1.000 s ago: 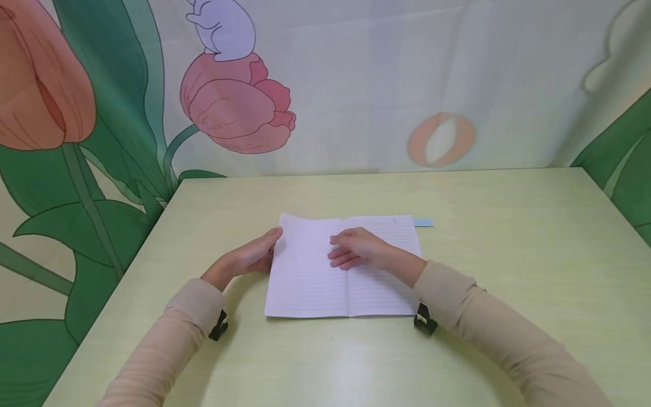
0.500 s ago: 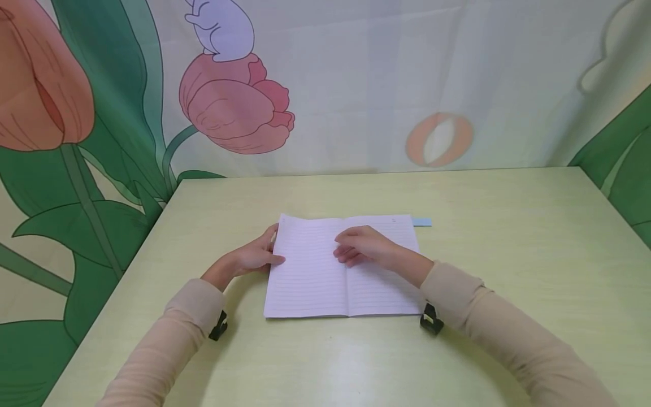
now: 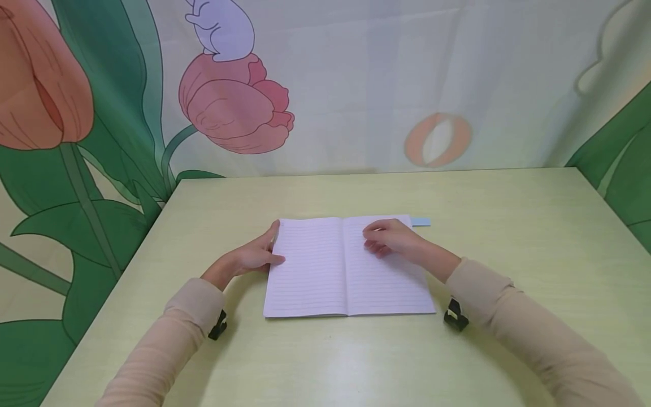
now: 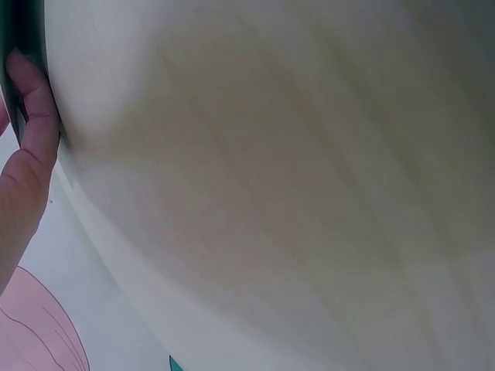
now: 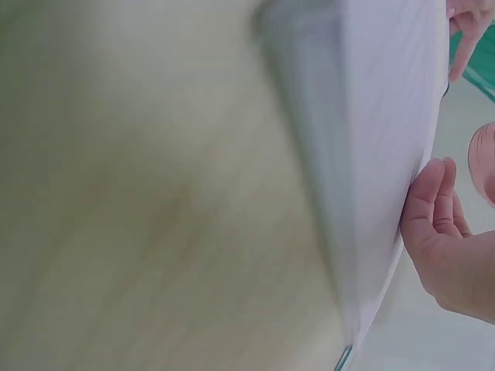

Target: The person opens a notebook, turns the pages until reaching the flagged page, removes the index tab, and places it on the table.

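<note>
- Nearest me in the head view, two beige sleeves (image 3: 157,345) reach in from the lower corners, a small black device (image 3: 455,316) under each cuff.
- Beyond them I see an open notebook (image 3: 307,271) lying at the middle of a pale wooden surface (image 3: 508,226), its lined pages facing up.
- The left hand (image 3: 251,251) has its grip on the notebook's left edge, thumb over the page.
- The right hand (image 3: 396,240) is at the upper part of the right page; its grip is loose, fingers gently bent, and my right wrist view shows fingertips against the paper.
- A light blue strip (image 3: 421,221) pokes out past the notebook's far right corner.
- Farthest, I see a backdrop (image 3: 335,85) printed with large flowers and green leaves.
</note>
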The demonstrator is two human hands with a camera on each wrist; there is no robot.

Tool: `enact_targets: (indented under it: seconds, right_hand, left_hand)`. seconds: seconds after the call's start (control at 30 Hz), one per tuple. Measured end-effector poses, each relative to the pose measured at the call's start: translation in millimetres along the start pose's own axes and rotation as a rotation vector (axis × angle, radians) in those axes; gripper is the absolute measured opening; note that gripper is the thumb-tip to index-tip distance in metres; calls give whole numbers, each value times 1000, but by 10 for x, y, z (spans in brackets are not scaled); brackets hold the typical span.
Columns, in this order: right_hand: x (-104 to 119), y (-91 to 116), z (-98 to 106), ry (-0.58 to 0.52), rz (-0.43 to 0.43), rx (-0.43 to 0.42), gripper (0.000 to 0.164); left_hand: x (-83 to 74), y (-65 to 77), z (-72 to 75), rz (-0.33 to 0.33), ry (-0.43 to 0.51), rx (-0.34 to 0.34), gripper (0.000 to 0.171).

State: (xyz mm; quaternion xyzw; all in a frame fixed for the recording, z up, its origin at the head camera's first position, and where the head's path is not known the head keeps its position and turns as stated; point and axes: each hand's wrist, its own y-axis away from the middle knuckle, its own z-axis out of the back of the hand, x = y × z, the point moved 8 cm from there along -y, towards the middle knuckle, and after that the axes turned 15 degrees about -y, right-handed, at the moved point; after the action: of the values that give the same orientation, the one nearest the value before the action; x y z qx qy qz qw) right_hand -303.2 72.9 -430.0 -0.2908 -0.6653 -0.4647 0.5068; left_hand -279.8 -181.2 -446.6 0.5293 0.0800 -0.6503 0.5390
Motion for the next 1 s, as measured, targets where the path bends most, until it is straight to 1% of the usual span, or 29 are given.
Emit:
enact_targets:
  seconds: [0.17,0.23,0.4,0.6,0.77,0.9,1.0]
  right_hand:
    - [12,34,207,102,44,-34,36]
    - [21,46,280,116,67,-42,38]
    - [61,82,443,167,111,-91,39]
    - [113,95,589,340,145,-148,38]
    - [149,100,645,471,170,-151,40]
    - [159,100,705,582,189,-146,47]
    - [169,92,736,637,201,-130,54]
  left_hand:
    - [-11,15,-5,-8,-4,2,89]
    - [-12,16,-5,-9,-10,3,89]
    - [-8,13,1,0,-25,-2,89]
    - [-4,21,13,12,-41,-13,89]
    - [1,26,20,19,-50,-19,88]
    - [8,21,17,19,-51,-17,88]
    - [9,19,17,21,-49,-18,88]
